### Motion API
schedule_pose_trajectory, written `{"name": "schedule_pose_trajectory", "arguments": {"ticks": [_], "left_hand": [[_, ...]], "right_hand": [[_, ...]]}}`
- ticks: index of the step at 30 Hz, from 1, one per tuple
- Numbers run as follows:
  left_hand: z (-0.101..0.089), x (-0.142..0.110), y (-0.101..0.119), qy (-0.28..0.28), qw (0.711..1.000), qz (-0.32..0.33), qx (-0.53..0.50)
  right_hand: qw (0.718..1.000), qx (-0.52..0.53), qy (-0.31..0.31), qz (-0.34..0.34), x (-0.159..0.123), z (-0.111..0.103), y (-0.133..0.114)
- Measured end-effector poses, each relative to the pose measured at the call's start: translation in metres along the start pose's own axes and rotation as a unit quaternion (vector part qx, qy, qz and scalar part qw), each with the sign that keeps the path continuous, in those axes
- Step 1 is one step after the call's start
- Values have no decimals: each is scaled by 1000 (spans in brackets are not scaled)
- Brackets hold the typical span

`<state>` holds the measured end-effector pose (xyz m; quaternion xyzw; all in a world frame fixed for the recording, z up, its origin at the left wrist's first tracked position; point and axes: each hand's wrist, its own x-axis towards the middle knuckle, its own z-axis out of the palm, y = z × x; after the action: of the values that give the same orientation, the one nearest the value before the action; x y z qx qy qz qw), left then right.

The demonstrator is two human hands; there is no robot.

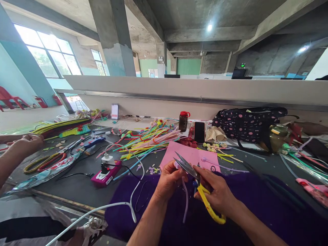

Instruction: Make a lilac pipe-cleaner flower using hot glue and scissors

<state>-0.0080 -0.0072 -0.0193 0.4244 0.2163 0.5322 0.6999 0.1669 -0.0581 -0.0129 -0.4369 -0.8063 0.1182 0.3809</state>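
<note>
My left hand (167, 181) pinches a lilac pipe cleaner (185, 201). A small bunched lilac part shows at the fingertips, and the stem hangs down below. In my right hand (217, 189) is a pair of scissors (208, 207) with yellow handles. Its blades are parted and point up and left, right beside the lilac bunch; whether they touch it I cannot tell. Beneath both hands lies a dark purple cloth (246, 212). Behind them is a pink sheet (171, 155), with another lilac stem (225, 167) lying across it.
Behind the sheet lies a heap of coloured pipe cleaners (143, 145). A magenta power strip (106, 176) with cables stands left. Further back are a red-lidded bottle (183, 122), a phone (199, 132) and a patterned bag (246, 126). Another person's hand (28, 145) is at far left.
</note>
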Motion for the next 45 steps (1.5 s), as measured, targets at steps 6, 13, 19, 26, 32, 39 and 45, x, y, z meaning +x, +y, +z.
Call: {"name": "schedule_pose_trajectory", "arguments": {"ticks": [6, 13, 19, 26, 32, 39, 45], "left_hand": [[2, -1, 4, -18, 1000, 1, -15], [2, -1, 5, -19, 1000, 1, -23], [0, 0, 5, -18, 1000, 3, -3], [-3, 0, 4, -21, 1000, 12, 17], [-5, 2, 3, -13, 999, 16, 37], [-4, 3, 7, -13, 999, 26, 19], [-7, 4, 4, -17, 999, -12, -42]], "right_hand": [[1000, -1, -2, -11, -1, 1, 1], [1000, 4, -2, -17, -1, 2, 3], [1000, 3, -4, -10, -1, 2, 3], [1000, 2, -2, -8, -2, 0, 3], [1000, 0, 0, -14, -2, 0, 4], [994, 91, -2, 64, -1, -6, -6], [978, 182, -15, 99, -5, -4, -9]]}}
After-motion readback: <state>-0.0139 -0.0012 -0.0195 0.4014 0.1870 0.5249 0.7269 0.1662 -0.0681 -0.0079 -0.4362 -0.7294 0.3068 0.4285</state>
